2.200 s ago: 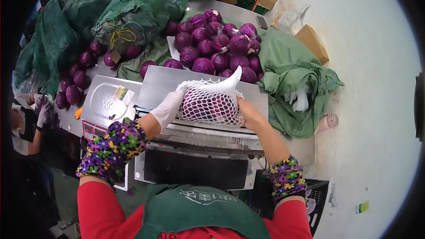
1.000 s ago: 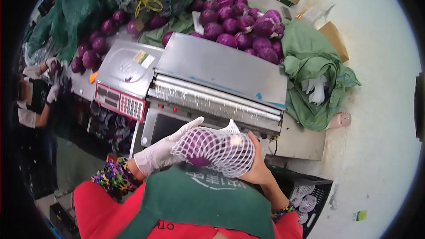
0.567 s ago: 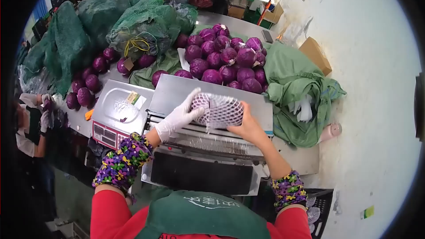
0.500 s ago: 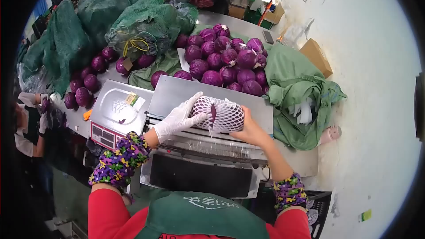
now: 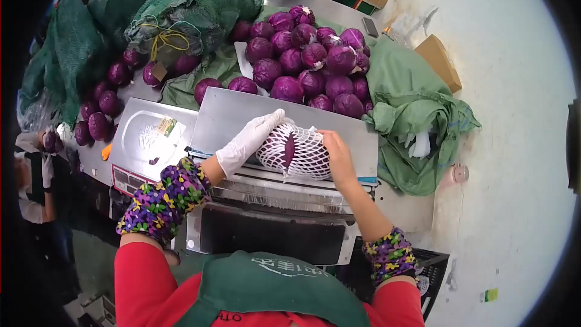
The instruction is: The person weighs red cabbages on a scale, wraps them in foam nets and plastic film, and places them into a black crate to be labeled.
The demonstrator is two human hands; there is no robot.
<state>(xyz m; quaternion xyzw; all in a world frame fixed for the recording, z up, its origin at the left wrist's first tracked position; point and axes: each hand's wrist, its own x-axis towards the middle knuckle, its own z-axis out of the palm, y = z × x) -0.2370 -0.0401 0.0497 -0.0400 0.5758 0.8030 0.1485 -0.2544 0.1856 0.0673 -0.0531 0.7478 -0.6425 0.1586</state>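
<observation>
A red cabbage in a white foam net sleeve (image 5: 307, 156) rests on the front of the metal wrapping machine (image 5: 224, 122). A lengthwise gap in the net shows bare purple leaf. My left hand (image 5: 254, 138), in a white glove, grips the net at the cabbage's upper left, fingers pinched together. At the right end my bare right hand (image 5: 340, 158) has its fingers curled over the net, and part of its grip is hidden. Behind the machine lies a heap of unwrapped red cabbages (image 5: 315, 56).
To the left stands a weighing scale (image 5: 134, 133) with a label roll or card on it. Green mesh sacks (image 5: 181, 6) and loose cabbages lie beyond. A green cloth sack (image 5: 411, 109), a phone (image 5: 370, 26) and a pink bottle (image 5: 459, 174) are at right. A co-worker (image 5: 36, 175) handles a cabbage at far left.
My left hand has shifted from the cabbage's left side to its upper edge. My right hand has moved up over the right end. The gap in the net looks wider, and the view has tilted.
</observation>
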